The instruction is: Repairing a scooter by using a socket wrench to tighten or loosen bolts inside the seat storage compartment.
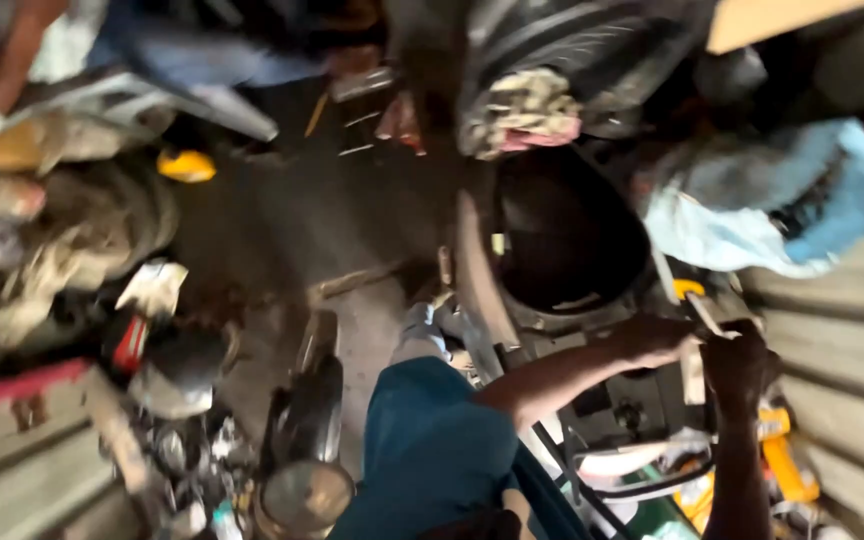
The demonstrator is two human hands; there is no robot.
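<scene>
Across a cluttered workshop floor (282, 230) of dark, oil-stained concrete, corrugated metal sheets (832, 330) flank a dismantled scooter frame (552, 250) with a round black cavity. Rags (522, 110) and a crumpled blue cloth (772, 200) lie above it. At the frame's lower edge, the left hand (657, 340) and right hand (737, 365) each close their grip on a pale flat strip (694, 355), blurred.

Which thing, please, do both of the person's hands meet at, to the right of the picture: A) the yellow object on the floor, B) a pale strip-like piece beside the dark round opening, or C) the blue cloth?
B: the left hand and right hand both close around the pale strip-like piece, just below the dark round opening.
</scene>
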